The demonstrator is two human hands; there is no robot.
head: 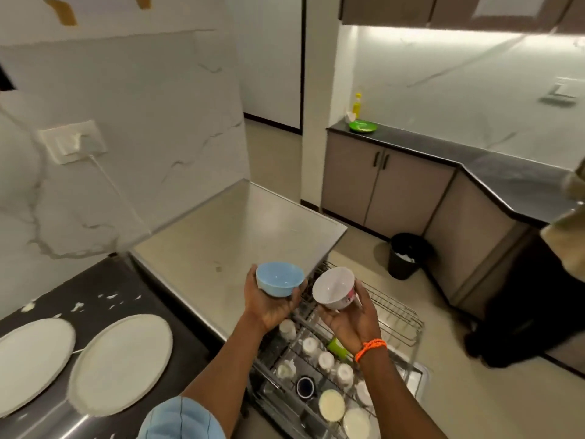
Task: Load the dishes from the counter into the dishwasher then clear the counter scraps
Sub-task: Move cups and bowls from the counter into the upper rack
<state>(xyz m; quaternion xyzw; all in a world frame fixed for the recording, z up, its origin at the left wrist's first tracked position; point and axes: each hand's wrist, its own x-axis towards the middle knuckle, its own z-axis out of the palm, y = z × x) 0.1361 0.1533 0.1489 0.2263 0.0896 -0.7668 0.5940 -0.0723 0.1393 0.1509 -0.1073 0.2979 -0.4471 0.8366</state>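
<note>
My left hand (269,304) holds a small blue bowl (279,278) from below, fingers curled round its base. My right hand (351,318) grips a white bowl (332,288) with a pink print, tilted toward me. Both bowls hang above the pulled-out wire dishwasher rack (392,315), which holds several cups and small plates at its near end. Two large white plates (120,362) lie on the dark counter (104,280) at lower left. White scraps (109,297) are scattered on that counter behind the plates.
A steel countertop (240,229) lies just behind the bowls. A black bin (408,255) stands on the floor to the right. The far counter carries a green plate (363,126) and a yellow bottle (357,104). A dark bulky object (522,296) sits at right.
</note>
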